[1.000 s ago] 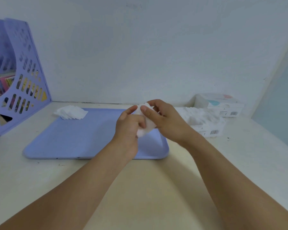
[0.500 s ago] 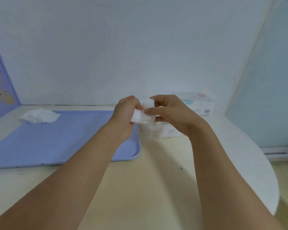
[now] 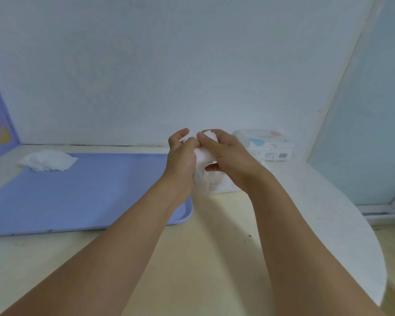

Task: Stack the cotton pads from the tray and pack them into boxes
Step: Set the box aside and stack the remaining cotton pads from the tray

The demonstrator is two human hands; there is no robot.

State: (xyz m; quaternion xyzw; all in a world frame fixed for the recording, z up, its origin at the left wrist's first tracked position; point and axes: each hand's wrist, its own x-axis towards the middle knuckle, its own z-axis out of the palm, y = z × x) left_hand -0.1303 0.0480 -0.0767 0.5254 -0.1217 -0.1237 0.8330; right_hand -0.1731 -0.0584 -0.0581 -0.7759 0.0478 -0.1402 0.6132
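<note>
**Pad stack carried off tray, now over box**

Head view: Both hands have moved right since a second ago, from above the tray to above the near box. The left hand and right hand together clasp a stack of cotton pads, fingers curled round it; packing looks imminent. More pads lie at the tray's far corner. A second box sits against the white wall on the pale table.
</note>
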